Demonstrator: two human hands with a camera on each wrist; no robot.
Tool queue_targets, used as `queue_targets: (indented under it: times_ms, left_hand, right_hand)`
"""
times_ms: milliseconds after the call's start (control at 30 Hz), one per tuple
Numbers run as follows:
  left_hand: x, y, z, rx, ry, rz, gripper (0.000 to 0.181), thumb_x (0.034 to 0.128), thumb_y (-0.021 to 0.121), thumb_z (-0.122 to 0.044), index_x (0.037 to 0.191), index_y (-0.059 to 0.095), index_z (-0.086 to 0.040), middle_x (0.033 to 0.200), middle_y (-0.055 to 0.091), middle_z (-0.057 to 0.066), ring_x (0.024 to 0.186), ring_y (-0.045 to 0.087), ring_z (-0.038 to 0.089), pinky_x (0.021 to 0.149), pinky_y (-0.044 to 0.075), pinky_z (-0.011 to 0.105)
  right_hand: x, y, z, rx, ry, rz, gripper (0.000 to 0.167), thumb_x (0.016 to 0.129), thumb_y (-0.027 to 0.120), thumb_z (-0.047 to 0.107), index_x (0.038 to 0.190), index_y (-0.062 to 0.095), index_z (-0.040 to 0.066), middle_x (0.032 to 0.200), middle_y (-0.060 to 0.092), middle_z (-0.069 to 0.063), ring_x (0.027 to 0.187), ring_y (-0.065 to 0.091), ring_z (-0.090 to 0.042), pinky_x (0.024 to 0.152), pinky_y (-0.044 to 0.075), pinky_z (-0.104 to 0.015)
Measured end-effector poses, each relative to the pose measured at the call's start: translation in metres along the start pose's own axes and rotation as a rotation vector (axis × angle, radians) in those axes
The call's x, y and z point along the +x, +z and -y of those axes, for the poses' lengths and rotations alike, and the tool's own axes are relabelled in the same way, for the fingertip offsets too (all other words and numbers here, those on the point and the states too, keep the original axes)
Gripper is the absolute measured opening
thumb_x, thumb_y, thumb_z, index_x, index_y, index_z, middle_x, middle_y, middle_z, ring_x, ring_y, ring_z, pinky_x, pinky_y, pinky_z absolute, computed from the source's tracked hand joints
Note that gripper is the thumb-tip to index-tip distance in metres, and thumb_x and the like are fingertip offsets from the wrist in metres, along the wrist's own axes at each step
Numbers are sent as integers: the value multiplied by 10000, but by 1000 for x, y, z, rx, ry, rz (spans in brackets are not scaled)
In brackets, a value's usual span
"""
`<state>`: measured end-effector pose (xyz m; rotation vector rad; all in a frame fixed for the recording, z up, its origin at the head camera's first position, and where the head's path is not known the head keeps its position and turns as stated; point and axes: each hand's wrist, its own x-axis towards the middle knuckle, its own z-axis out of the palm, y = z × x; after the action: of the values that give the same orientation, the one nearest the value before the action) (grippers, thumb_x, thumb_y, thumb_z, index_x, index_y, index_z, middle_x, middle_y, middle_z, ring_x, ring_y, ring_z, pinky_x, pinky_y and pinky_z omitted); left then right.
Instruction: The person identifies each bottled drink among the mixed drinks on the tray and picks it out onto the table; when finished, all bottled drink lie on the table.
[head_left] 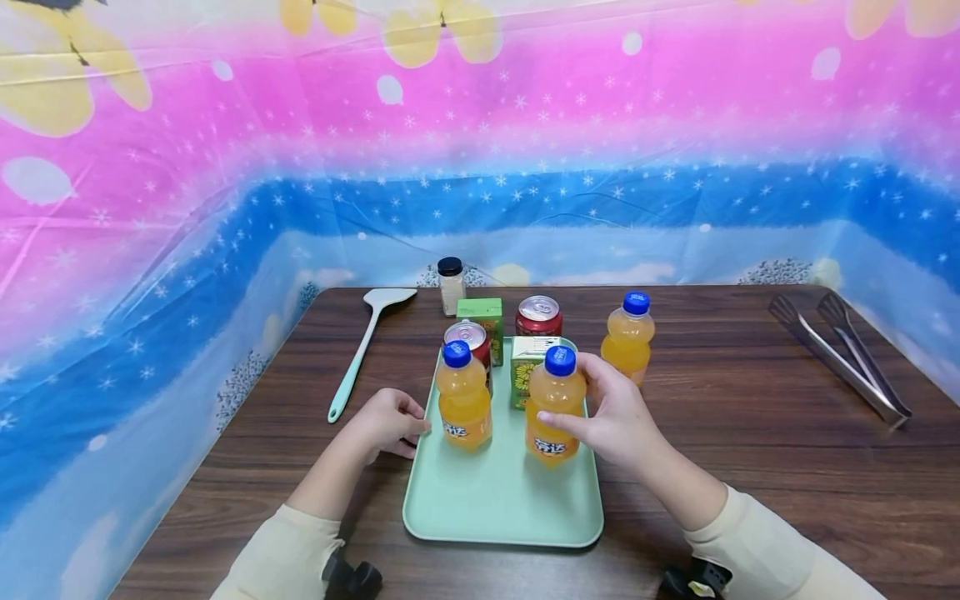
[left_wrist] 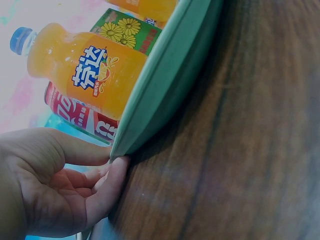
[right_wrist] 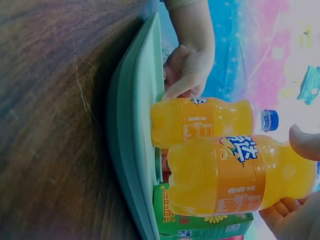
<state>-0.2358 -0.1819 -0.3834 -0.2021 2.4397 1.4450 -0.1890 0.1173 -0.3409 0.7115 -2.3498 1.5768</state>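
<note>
My left hand (head_left: 390, 423) pinches the left rim of a pale green tray (head_left: 502, 517) between thumb and fingers, as the left wrist view shows. On the tray's left side stands an orange soda bottle (head_left: 463, 408) with a blue cap. My right hand (head_left: 618, 412) holds a second orange soda bottle (head_left: 555, 417) upright over the tray's right side; whether its base touches the tray I cannot tell. Behind the bottles are a green drink carton (head_left: 522, 375) and a red soda can (head_left: 472, 336), partly hidden. A second carton (head_left: 483, 315) and can (head_left: 538, 317) are farther back.
A third orange soda bottle (head_left: 628, 337) stands on the wooden table (head_left: 735, 417) right of the tray. Metal tongs (head_left: 847, 358) lie at the far right. A spatula (head_left: 363, 350) lies at left, and a black-capped jar (head_left: 452, 287) stands near the back edge.
</note>
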Motion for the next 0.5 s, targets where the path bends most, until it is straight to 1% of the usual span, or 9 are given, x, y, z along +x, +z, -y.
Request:
queue_targets:
  times_ms: [500]
  left_hand:
    - [0,0,-1,13,-1,-4,149,838,673,-17,917,562,44,837,567,158,695,592,242,558,564,347]
  right_hand:
    - [-2,-4,0,0,1,-1,584,719,818,93,1220,518,105,1143,598,-10,1062,582,-174,906,481,-409]
